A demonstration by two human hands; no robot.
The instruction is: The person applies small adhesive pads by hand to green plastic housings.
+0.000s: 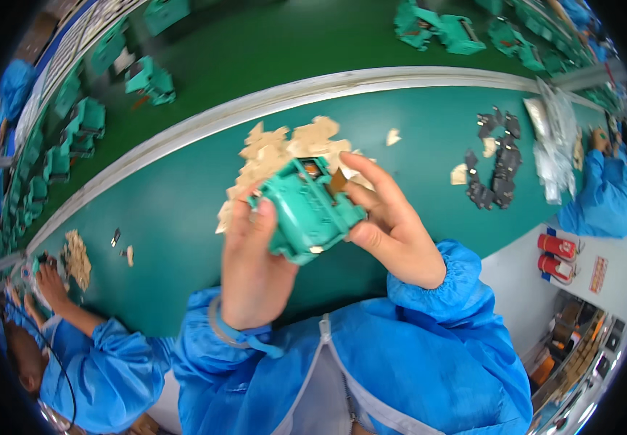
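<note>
A green plastic housing (302, 214) is held up over the bench, tilted, with a dark opening at its far end. My left hand (252, 250) grips its left side, the thumb lying on the green wall. My right hand (393, 225) closes on the right side, thumb at the near corner and fingers at the far edge. By the right fingertips a small brown flat piece (338, 181) stands up against the housing; whether the fingers pinch it I cannot tell. Behind the housing lies a pile of tan flat pieces (266, 156), partly covered by it.
Black parts (503, 170) and clear plastic bags (553, 145) lie on the right of the green bench (415, 109). Beyond a pale metal rail (371, 78), more green housings (150, 80) sit on a green surface. Co-workers in blue sit at left (106, 370) and right (600, 192).
</note>
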